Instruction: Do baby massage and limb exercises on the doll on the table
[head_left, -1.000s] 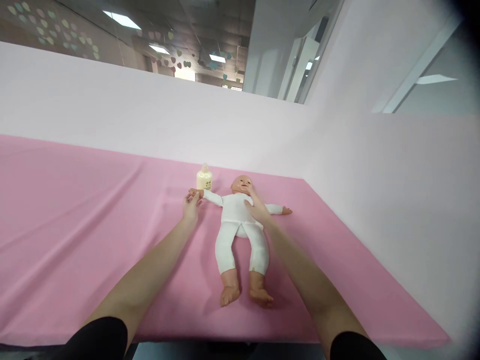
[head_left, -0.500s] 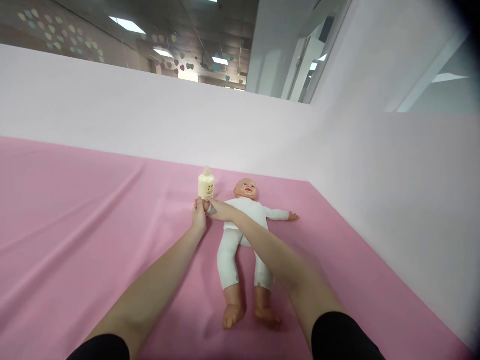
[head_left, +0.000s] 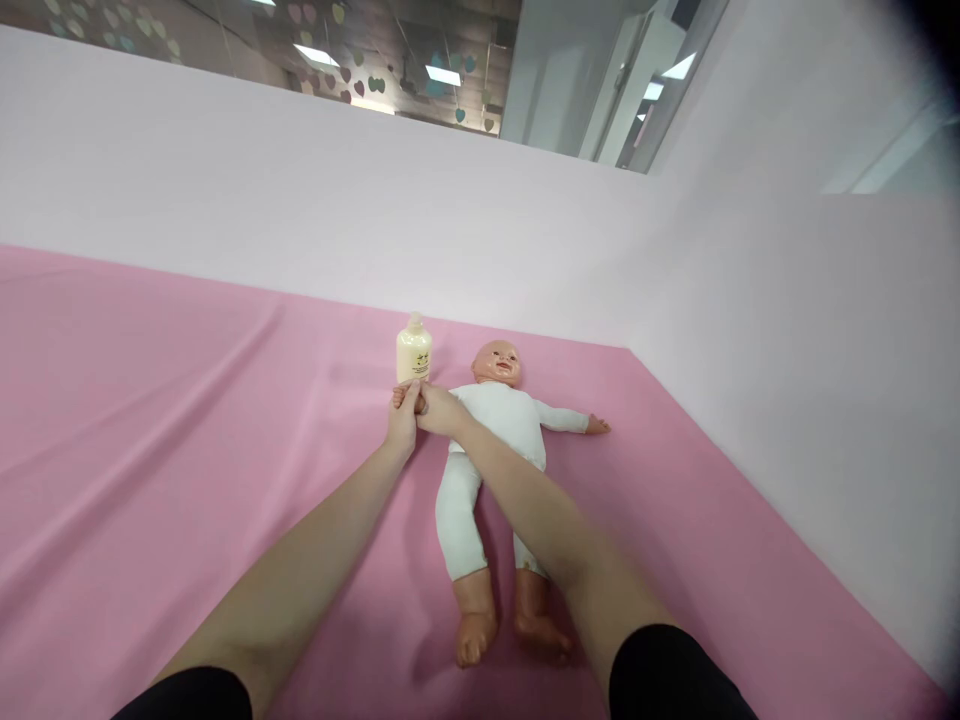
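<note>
We saw a baby doll (head_left: 495,420) lying on its back on the pink cloth (head_left: 187,420) that covered the tabletop, close to the far edge and nearer the far right corner than the left. Head pointed at the far edge, bare feet toward the near edge. White bodysuit, both arms out sideways.

Left hand (head_left: 403,425) reached out flat along the cloth and closed around the doll's small hand at the end of the arm on our left. Right hand (head_left: 439,408) crossed over the doll's chest and gripped the same arm just beside the left hand; the two hands touched each other. Fingers of both were curled shut on that arm, not spread. How tight the grip was we could not tell, too small in view.

The right forearm lay over the doll's torso and one leg, hiding part of them.

A cream lotion bottle (head_left: 413,350) stood upright just beyond the joined hands, near the far edge, beside the doll's head. The doll's other arm lay free on the cloth, pointing at the right edge. White backdrop panels (head_left: 300,200) rose behind the far and right edges.
</note>
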